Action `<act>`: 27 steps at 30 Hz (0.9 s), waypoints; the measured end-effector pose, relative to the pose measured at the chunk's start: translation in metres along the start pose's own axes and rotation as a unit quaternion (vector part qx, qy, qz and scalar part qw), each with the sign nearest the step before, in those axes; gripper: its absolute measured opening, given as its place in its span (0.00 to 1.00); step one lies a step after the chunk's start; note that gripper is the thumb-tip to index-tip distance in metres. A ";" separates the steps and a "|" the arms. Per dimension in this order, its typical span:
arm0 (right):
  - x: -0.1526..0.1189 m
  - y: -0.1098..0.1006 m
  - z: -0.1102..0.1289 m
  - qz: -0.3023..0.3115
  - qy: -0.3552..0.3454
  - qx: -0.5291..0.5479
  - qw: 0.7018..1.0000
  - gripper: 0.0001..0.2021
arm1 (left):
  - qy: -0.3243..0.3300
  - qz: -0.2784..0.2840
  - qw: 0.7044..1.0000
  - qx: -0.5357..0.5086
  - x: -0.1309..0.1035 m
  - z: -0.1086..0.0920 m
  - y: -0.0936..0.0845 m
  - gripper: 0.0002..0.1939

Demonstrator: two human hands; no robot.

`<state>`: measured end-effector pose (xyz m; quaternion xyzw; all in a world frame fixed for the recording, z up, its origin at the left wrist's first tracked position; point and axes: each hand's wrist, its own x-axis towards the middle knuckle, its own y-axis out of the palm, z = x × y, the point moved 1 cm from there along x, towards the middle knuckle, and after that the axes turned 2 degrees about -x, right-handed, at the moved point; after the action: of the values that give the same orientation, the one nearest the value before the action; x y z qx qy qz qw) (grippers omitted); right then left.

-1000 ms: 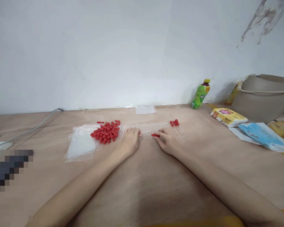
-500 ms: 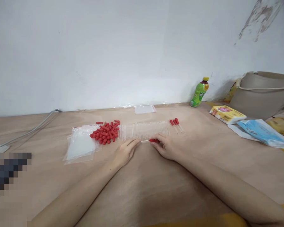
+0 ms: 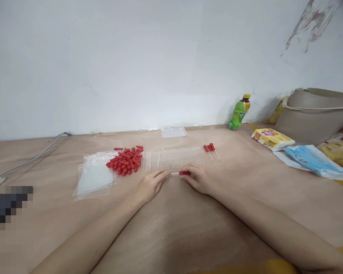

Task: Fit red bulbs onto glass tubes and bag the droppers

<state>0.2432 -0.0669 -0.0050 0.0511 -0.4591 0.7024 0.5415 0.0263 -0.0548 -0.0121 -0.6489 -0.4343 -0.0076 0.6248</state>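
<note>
My left hand (image 3: 153,185) is closed on a clear glass dropper tube (image 3: 175,174), which lies level just above the table. Between the thumb and fingers of my right hand (image 3: 197,178) is a red rubber bulb (image 3: 184,173), its mouth meeting the tube's right end. How far the tube sits inside the bulb I cannot tell. Behind my hands lies a row of clear glass tubes (image 3: 174,156). Left of the row is a heap of red rubber bulbs (image 3: 125,161). Three droppers with red bulbs (image 3: 209,147) rest to the right of the row.
Clear zip bags (image 3: 95,177) lie left of the heap, with another bag (image 3: 173,132) by the wall. A green bottle (image 3: 239,113), a yellow tissue pack (image 3: 272,139), a blue packet (image 3: 316,160) and a grey bag (image 3: 317,114) stand at right. A cable (image 3: 42,154) runs at left.
The red bulb and the glass tube now meet more in line, with more of the bulb's side showing. Both hands stay nearly in place; the view has shifted slightly.
</note>
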 end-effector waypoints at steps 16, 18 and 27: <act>-0.003 0.002 -0.006 -0.004 -0.047 0.002 0.999 0.09 | 0.072 -0.009 0.997 -0.003 0.001 -0.005 -0.003 0.16; -0.004 0.002 -0.006 0.001 -0.050 -0.004 0.999 0.09 | 0.072 -0.005 0.997 -0.001 0.001 -0.004 -0.003 0.17; -0.003 -0.003 -0.002 0.016 -0.065 -0.037 0.997 0.09 | 0.082 -0.010 0.996 0.032 0.000 -0.002 -0.003 0.19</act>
<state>0.2475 -0.0676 -0.0066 0.0693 -0.5199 0.6888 0.5004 0.0253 -0.0571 -0.0093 -0.6210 -0.3886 -0.0529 0.6786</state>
